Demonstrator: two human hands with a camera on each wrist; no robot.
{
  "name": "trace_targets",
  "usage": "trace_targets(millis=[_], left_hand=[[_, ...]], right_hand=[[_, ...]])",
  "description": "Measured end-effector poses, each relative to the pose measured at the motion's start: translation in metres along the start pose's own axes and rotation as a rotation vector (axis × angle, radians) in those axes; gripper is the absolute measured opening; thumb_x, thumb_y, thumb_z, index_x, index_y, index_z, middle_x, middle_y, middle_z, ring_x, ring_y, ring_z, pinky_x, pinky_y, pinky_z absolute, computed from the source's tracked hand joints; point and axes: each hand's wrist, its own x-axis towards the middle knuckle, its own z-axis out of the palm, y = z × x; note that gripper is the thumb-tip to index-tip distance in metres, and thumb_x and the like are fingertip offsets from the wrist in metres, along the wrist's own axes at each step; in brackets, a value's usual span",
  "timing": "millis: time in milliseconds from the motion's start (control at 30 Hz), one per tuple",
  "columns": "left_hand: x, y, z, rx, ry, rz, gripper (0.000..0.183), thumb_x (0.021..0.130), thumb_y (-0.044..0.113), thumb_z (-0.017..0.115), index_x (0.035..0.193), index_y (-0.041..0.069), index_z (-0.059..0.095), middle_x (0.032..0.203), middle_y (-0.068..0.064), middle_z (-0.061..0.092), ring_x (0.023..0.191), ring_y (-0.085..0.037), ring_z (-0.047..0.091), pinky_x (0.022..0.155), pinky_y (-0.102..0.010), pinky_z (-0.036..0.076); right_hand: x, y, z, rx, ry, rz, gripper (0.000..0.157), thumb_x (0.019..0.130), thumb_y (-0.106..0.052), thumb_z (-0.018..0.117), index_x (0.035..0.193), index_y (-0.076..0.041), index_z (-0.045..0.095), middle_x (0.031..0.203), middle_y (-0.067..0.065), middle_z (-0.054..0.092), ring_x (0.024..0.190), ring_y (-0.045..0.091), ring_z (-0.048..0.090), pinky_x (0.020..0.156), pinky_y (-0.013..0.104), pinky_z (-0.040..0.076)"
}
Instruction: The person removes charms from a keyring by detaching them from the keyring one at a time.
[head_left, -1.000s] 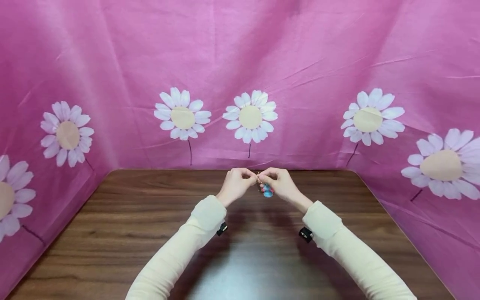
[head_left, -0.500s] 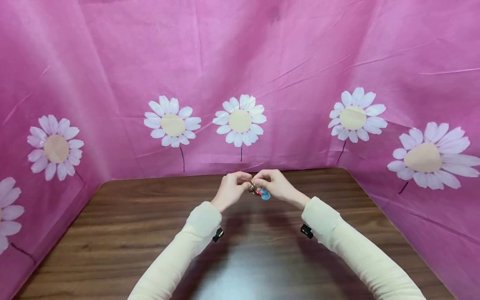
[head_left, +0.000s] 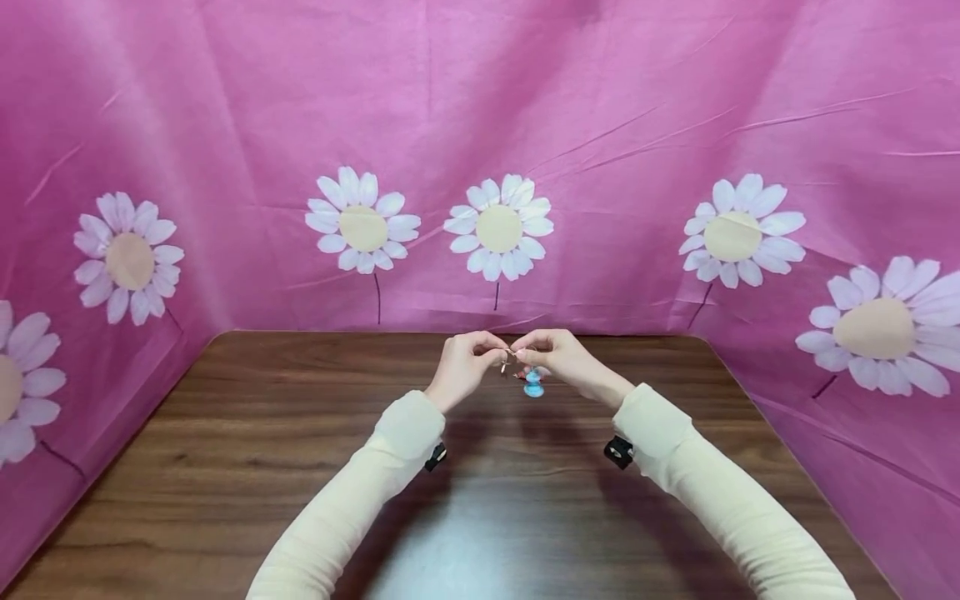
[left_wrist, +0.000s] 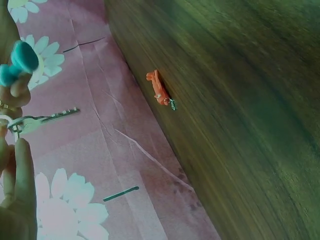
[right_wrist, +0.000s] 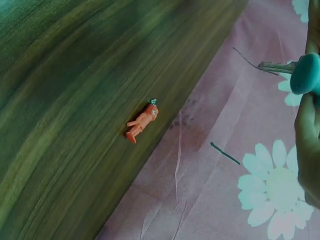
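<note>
Head view: a person's left hand (head_left: 459, 367) and right hand (head_left: 564, 360) meet above the far part of a dark brown wood-grain tabletop (head_left: 225, 467), fingertips just beside each other.
Left grip: thumb and finger pinch the metal keychain (left_wrist: 17, 127); the exact part is hidden.
Right grip: thumb and finger pinch the same keychain from the other side, above the charm.
Key: a slim silvery metal key (left_wrist: 55, 116) with a notched blade, attached to the keychain between the hands.
Charm: a glossy turquoise piece with two rounded ends (head_left: 533, 386), hanging just below the right hand.
Carrot: a small orange carrot-shaped figurine with a green top (left_wrist: 160, 92), lying on the tabletop near its far edge, apart from the hands in both wrist views.
Sleeves: cream fabric (head_left: 322, 517), with small black devices (head_left: 618, 452) at the wrists.
Backdrop: pink cloth (head_left: 600, 83) printed with white daisies (head_left: 499, 229).
</note>
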Motion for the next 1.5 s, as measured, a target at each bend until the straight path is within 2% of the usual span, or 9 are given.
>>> trace_targets(millis=[133,367,567,633,933,1000,1233,1367,1500], left_hand=[[0.001,-0.002,0.000,-0.002,0.067,-0.020,0.005,0.079,0.011,0.069,0.083,0.008,0.071,0.077,-0.003,0.071,0.068,-0.008,0.062,0.062,-0.021,0.047],[0.001,0.002,0.008,-0.189,0.221,-0.128,0.005,0.081,0.010,0.067,0.082,0.006,0.070,0.074,-0.009,0.068,0.068,-0.023,0.062,0.058,-0.023,0.046],[-0.001,0.004,0.022,-0.455,0.200,-0.287,0.012,0.083,0.003,0.064,0.090,-0.005,0.066,0.081,-0.011,0.066,0.070,-0.006,0.061,0.071,-0.026,0.054],[-0.001,0.000,0.026,-0.473,0.173,-0.308,0.012,0.083,0.001,0.062,0.091,-0.008,0.065,0.081,-0.012,0.066,0.070,-0.005,0.060,0.072,-0.023,0.053],[0.001,-0.018,0.030,-0.179,0.063,-0.258,0.016,0.081,0.005,0.065,0.096,0.000,0.067,0.091,-0.013,0.069,0.083,-0.021,0.065,0.071,-0.025,0.050],[0.001,-0.017,0.030,-0.100,0.075,-0.203,0.017,0.080,0.006,0.067,0.096,0.003,0.068,0.091,-0.010,0.070,0.083,-0.019,0.066,0.071,-0.026,0.051],[0.000,-0.009,0.028,0.320,0.191,0.165,0.009,0.079,0.013,0.070,0.088,0.011,0.070,0.084,0.001,0.068,0.076,-0.011,0.065,0.069,-0.032,0.050],[-0.001,-0.009,0.024,0.396,0.143,0.236,0.004,0.079,0.013,0.069,0.084,0.012,0.070,0.080,0.002,0.067,0.073,-0.011,0.064,0.067,-0.032,0.049],[-0.002,-0.009,0.017,0.443,0.119,0.243,0.003,0.079,0.013,0.070,0.082,0.013,0.069,0.080,0.003,0.066,0.072,-0.011,0.064,0.067,-0.031,0.049]], right_hand=[[0.003,-0.003,0.003,0.007,-0.025,0.030,0.025,0.090,-0.008,0.056,0.110,0.006,0.056,0.082,0.004,0.066,0.064,0.010,0.061,0.057,0.025,0.053],[0.006,-0.011,0.003,-0.219,0.078,-0.088,0.015,0.088,-0.013,0.060,0.098,-0.003,0.062,0.067,0.012,0.060,0.052,0.011,0.055,0.043,0.027,0.048],[0.001,-0.002,0.000,-0.263,0.126,-0.120,0.013,0.087,-0.009,0.060,0.096,0.000,0.062,0.064,0.008,0.059,0.051,0.010,0.053,0.043,0.024,0.045],[0.001,0.003,0.000,-0.273,0.134,-0.104,0.012,0.087,-0.008,0.060,0.095,0.001,0.062,0.063,0.008,0.059,0.051,0.009,0.053,0.043,0.025,0.046],[0.007,0.001,0.002,-0.416,0.102,-0.043,0.008,0.088,-0.009,0.059,0.089,-0.003,0.064,0.067,0.012,0.065,0.051,0.020,0.059,0.043,0.030,0.050],[0.008,-0.001,0.002,-0.449,0.119,-0.060,0.008,0.087,-0.009,0.059,0.088,-0.003,0.064,0.066,0.010,0.064,0.051,0.014,0.057,0.044,0.029,0.049],[0.008,-0.001,0.000,-0.393,0.148,-0.024,0.010,0.086,-0.010,0.061,0.090,-0.002,0.065,0.062,0.005,0.061,0.049,0.010,0.055,0.044,0.029,0.049],[0.006,0.002,0.004,-0.333,0.153,0.014,0.012,0.087,-0.010,0.060,0.093,0.001,0.063,0.062,0.008,0.059,0.046,0.009,0.053,0.043,0.029,0.049],[0.008,0.002,0.010,-0.267,0.154,0.029,0.013,0.088,-0.009,0.059,0.095,0.002,0.060,0.063,0.010,0.057,0.046,0.009,0.051,0.043,0.029,0.049]])
